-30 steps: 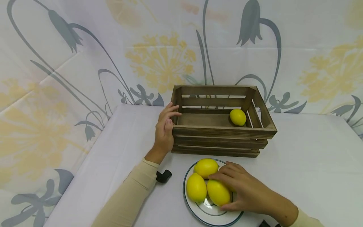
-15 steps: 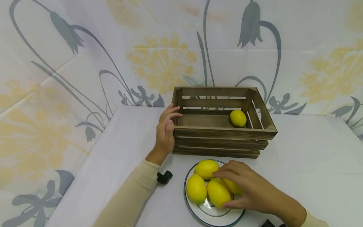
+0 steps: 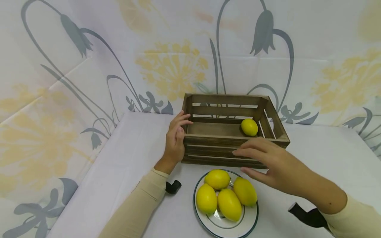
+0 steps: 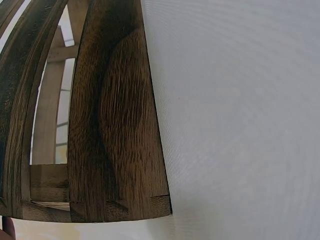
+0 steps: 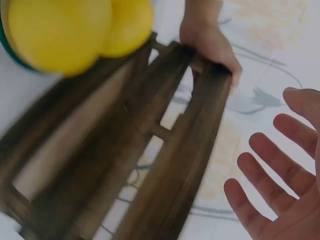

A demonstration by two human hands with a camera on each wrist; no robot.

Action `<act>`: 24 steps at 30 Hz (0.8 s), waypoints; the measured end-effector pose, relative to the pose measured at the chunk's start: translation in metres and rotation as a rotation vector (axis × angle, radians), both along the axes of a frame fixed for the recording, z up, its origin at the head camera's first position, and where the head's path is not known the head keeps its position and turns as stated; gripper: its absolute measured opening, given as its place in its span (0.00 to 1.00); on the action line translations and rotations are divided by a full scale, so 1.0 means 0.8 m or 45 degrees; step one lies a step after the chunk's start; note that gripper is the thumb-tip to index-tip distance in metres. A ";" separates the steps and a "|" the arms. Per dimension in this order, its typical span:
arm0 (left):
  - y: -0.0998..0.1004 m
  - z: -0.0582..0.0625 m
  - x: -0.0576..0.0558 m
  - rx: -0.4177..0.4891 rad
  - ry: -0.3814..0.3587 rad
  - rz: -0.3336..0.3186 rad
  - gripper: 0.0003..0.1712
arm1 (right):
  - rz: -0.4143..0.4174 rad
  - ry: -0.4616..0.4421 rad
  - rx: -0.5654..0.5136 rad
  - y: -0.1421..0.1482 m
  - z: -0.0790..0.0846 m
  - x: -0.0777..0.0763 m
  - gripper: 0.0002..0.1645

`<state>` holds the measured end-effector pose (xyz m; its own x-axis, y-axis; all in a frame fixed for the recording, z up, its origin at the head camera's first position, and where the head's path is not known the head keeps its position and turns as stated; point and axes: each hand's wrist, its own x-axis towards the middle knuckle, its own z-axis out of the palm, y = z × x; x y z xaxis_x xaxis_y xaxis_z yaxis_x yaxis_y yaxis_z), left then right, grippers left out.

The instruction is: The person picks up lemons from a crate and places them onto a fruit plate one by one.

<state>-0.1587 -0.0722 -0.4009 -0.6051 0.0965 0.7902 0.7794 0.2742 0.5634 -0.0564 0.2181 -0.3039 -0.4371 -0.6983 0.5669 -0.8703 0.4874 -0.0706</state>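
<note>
A slatted wooden crate point(image 3: 220, 141) stands at the back of the table in the head view, with one lemon point(image 3: 249, 127) at its right end. My left hand point(image 3: 175, 140) grips the crate's left end, fingers over the edge and thumb at the front corner. Several lemons point(image 3: 230, 205) lie on a clear plate with a dark rim point(image 3: 251, 228) in front of the crate. Above and right of the plate, my right hand point(image 3: 271, 162) is held with spread fingers and nothing in it, overlapping the crate's front. The right wrist view shows its straight fingers point(image 5: 272, 187) apart from the crate.
A white cloth point(image 3: 143, 138) covers the table. Behind it hangs a flower-patterned sheet point(image 3: 172, 66). Black wrist-camera parts show beside the left sleeve point(image 3: 148, 188) and the right sleeve point(image 3: 348, 215).
My right hand has let go of the rightmost lemon on the plate and moved up and right, toward the crate's front. My left hand stays on the crate. The head view has shifted slightly.
</note>
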 end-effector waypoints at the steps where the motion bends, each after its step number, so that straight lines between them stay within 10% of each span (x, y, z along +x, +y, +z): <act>1: 0.000 0.000 0.000 -0.001 0.001 0.000 0.26 | 0.001 0.019 0.008 0.000 0.007 -0.004 0.28; 11: -0.001 0.003 0.001 -0.019 -0.009 0.027 0.25 | 0.003 0.048 0.111 0.002 0.055 -0.049 0.31; 24: 0.001 0.001 0.002 -0.014 0.012 0.037 0.26 | -0.227 -0.235 0.263 0.012 0.081 -0.096 0.25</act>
<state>-0.1573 -0.0718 -0.4001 -0.6004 0.0873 0.7949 0.7762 0.3027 0.5530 -0.1329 0.2276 -0.2389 -0.6448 -0.6936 0.3212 -0.7518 0.6513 -0.1028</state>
